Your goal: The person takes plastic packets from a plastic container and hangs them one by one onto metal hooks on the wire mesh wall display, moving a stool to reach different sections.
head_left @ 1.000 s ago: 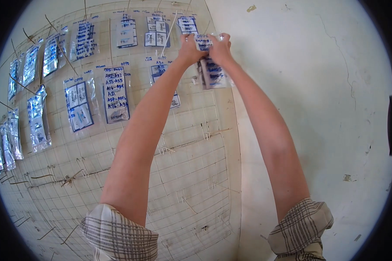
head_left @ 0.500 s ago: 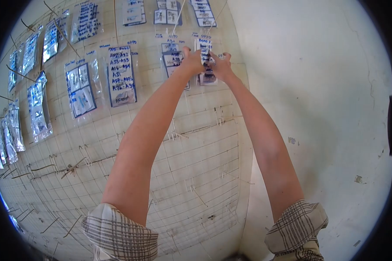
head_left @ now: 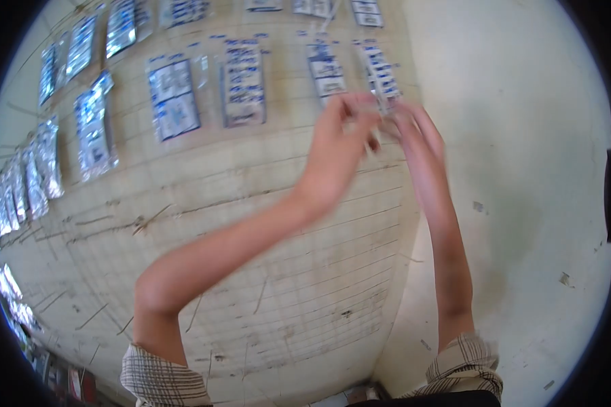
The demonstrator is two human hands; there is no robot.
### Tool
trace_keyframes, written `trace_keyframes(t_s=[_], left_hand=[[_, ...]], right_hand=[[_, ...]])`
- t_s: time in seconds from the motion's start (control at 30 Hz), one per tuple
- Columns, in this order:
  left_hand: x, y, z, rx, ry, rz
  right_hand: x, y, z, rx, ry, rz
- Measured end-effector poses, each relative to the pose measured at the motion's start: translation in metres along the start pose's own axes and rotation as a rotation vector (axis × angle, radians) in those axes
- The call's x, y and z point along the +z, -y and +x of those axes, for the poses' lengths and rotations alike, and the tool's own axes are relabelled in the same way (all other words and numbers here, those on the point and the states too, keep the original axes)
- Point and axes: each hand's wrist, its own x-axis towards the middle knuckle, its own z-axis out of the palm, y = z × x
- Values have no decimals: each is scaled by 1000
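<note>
A clear plastic packet (head_left: pixel 379 71) with blue handwriting hangs at the right end of the lower row on a wire grid. Both hands meet at its lower end, blurred by motion. My left hand (head_left: pixel 343 129) has thumb and forefinger pinched on the packet's bottom edge, other fingers curled below. My right hand (head_left: pixel 417 129) closes on the same edge from the right, its fingertips partly hidden. Just left of it hangs another labelled packet (head_left: pixel 327 71), behind my left fingers.
More packets hang leftward, including a long handwritten one (head_left: pixel 243 85) and a blue-bordered one (head_left: pixel 174 98). Bare hooks stick out of the lower wire grid (head_left: pixel 265 258). A pale side wall (head_left: pixel 509 169) stands close on the right.
The view has shifted, so the packets sit farther right and higher in it. My hands have slid down from the packet's middle to its lower end, and my left elbow has swung outward.
</note>
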Motion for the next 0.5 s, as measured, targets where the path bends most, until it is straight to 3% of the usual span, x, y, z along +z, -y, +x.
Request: trace_keyframes(t_s=[0.07, 0.1, 0.17, 0.23, 0.33, 0.4, 0.5], left_hand=[[-15, -23, -82, -242, 84, -158], [-21, -35, -120, -344, 75, -256], [-48, -43, -189, -574, 30, -443], [-74, -36, -255, -590, -123, -388], [-101, -17, -369, -715, -466, -249], [-106, -3, -466, -864, -783, -276], [-92, 20, -630, -1003, -1340, -217]], right_hand=[[11, 14, -98, 58, 116, -109], [24, 7, -146, 34, 222, 187], [54, 16, -218, 147, 658, -12], [97, 16, -288, 490, 951, 140], [139, -27, -441, 881, 1149, 329], [131, -51, -538, 867, 1397, 57], [78, -91, -662, 783, 1834, -81]])
